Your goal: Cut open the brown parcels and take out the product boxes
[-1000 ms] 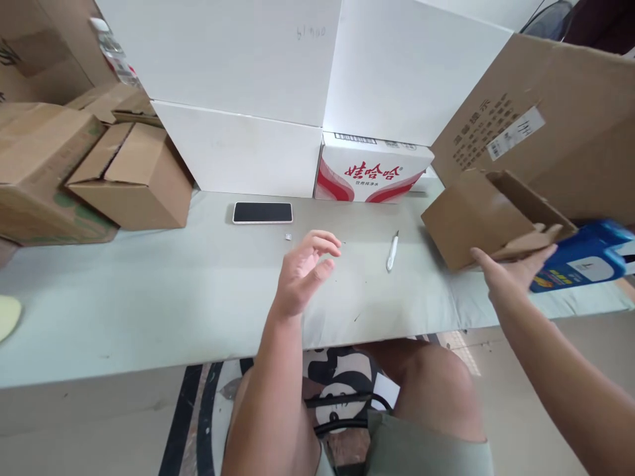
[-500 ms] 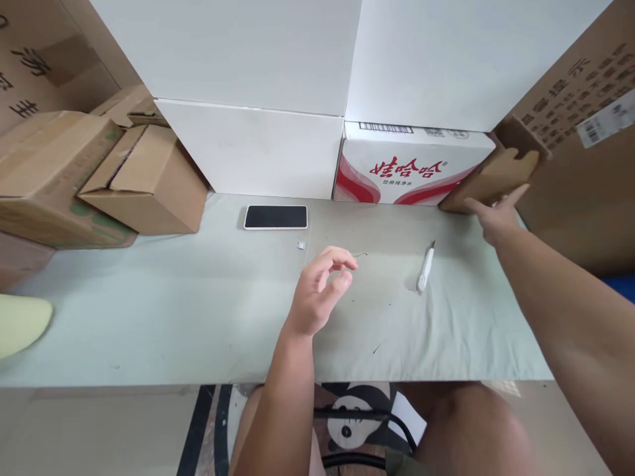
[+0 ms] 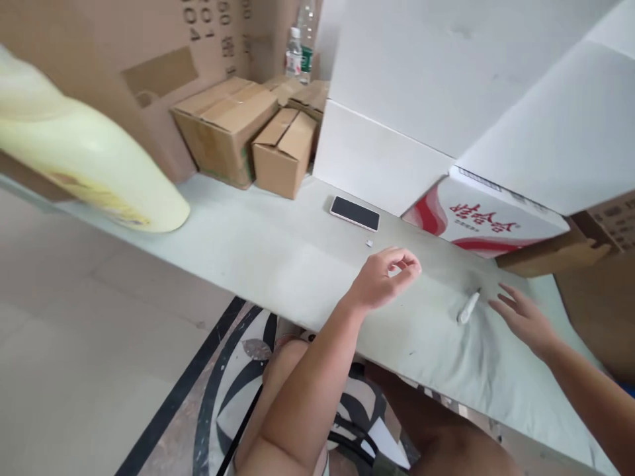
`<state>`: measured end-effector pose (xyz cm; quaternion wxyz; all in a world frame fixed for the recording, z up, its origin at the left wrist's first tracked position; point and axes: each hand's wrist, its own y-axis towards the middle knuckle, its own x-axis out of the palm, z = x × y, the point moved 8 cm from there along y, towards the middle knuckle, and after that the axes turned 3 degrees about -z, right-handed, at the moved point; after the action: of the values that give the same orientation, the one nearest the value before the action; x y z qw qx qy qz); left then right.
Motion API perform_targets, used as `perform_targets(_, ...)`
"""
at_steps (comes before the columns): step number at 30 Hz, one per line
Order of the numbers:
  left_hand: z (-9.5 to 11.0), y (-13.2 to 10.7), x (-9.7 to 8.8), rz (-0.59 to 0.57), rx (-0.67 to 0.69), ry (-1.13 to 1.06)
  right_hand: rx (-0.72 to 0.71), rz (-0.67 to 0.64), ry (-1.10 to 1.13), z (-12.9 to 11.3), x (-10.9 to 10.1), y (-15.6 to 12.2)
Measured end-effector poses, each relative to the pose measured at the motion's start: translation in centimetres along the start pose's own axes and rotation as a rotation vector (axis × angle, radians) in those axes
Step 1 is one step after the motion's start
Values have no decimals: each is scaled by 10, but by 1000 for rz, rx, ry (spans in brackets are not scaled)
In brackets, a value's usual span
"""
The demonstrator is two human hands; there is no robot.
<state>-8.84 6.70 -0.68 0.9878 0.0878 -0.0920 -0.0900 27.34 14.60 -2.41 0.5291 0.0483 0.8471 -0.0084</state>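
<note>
My left hand (image 3: 384, 277) hovers over the cloth-covered table (image 3: 238, 244). Its fingers curl loosely with the thumb close to their tips, and nothing shows in them. Just beyond lies a tiny whitish square piece (image 3: 370, 243), too small to name surely. A smartphone (image 3: 354, 213) with a dark screen rests flat behind that piece. To the right, my right hand (image 3: 523, 317) is open, fingers spread and pointing left. A white utility knife (image 3: 468, 308) with a dark tip lies just left of those fingers, apart from them.
White boxes (image 3: 397, 125) form a wall behind the phone, with a red-and-white carton (image 3: 479, 215) at its base. Small cardboard boxes (image 3: 285, 158) and bottles (image 3: 294, 54) stand back left. A pale yellow bottle (image 3: 114, 158) is at the left edge. An open cardboard box (image 3: 555, 254) stands right.
The view has swung left and tilted, bringing the yellow bottle fully in. My right hand has come away from the cardboard box toward the knife. My left fingertips look closer to the thumb.
</note>
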Motion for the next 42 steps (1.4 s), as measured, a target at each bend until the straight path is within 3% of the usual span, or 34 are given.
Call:
perform_targets(3, 5, -8, -28, 105, 10, -71, -139, -127, 7, -76, 22, 12)
perform_targets(6, 9, -17, -57, 231, 8, -125, -313, -215, -13, -169, 60, 29)
perform_targets(9, 11, -24, -87, 390, 26, -168, -503, -239, -39, -277, 108, 39)
perform_targets(12, 13, -30, -111, 545, 73, -221, -796, -221, -130, -396, 155, 28)
perform_targets(14, 14, -33, -123, 627, 110, -234, -922, -203, -153, -459, 180, 16)
perform_targets(16, 16, -35, -131, 674, 136, -240, -976, -190, -206, -502, 203, 9)
perform_targets(19, 19, -38, -138, 701, 179, -258, -938, -148, -280, -525, 226, 16)
perform_targets(22, 22, -43, -142, 742, 222, -237, -900, -121, -282, -518, 234, 31)
perform_targets(25, 25, -48, -143, 786, 235, -147, -955, -105, -272, -500, 226, 30)
perform_targets(28, 28, -56, -145, 867, 256, -27, -1046, -70, -310, -469, 202, 2)
perform_targets(31, 37, -75, -154, 1087, 323, 148, -1121, -29, -317, -414, 170, -42)
perform_targets(33, 46, -91, -158, 1272, 388, 294, -1093, 9, -281, -362, 145, -66)
perform_targets(35, 52, -95, -157, 1326, 405, 435, -967, 102, -193, -296, 115, -82)
perform_targets(37, 51, -81, -152, 1165, 323, 546, -739, 200, -67, -219, 87, -89)
perform_targets(39, 42, -59, -137, 909, 201, 608, -448, 282, -13, -136, 66, -94)
perform_targets(42, 29, -38, -108, 676, 138, 660, -16, 299, -72, -27, 55, -101)
